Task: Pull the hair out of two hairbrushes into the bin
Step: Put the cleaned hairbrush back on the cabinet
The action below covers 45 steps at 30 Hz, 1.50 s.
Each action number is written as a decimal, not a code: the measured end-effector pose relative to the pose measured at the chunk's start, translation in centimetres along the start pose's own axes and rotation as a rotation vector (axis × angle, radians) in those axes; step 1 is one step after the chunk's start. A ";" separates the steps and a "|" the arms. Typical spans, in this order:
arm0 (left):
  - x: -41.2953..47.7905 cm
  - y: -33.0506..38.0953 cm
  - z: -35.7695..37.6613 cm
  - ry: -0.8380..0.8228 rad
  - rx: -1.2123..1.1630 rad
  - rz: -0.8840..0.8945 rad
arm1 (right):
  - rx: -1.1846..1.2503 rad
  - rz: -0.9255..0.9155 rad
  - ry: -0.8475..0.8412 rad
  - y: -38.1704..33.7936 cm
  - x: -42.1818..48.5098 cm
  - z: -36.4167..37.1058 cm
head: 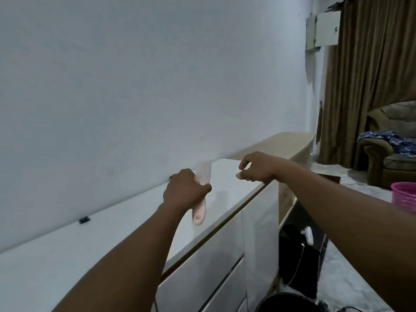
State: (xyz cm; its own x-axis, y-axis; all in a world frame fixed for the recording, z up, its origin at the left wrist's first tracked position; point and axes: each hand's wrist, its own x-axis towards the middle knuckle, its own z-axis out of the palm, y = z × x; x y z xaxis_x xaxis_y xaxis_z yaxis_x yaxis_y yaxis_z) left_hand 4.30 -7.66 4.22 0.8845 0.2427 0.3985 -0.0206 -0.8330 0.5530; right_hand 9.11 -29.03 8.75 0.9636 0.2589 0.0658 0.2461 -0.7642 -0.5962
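Note:
My left hand [183, 190] grips a pale pink hairbrush [201, 199] by its handle above the white cabinet top [112, 228], bristle head pointing up and away. My right hand [256, 168] hovers to the brush's right over the cabinet's front edge, fingers curled and pinched together; whether hair is between them I cannot tell. A dark round bin [290, 304] shows at the bottom, on the floor in front of the cabinet. No second brush is in view.
A pink basket [404, 195] stands at the right edge. White cabinet drawers [225, 266] face right. A white plug and cable [308, 236] hang by a dark gap. Brown sofa [382, 158] and curtain [364, 75] lie beyond. A small black clip [84, 220] sits by the wall.

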 end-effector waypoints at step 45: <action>-1.5 -23.1 -6.6 0.121 0.227 -0.439 | -0.017 -0.301 -0.010 -14.7 7.4 26.0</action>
State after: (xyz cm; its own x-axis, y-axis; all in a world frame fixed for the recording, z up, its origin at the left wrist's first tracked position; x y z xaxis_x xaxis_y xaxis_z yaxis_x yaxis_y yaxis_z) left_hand 0.42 14.50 -4.34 0.7265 0.6388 0.2532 0.4548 -0.7233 0.5196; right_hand 9.92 -0.53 -2.81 0.8462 0.4807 0.2299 0.5221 -0.6620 -0.5377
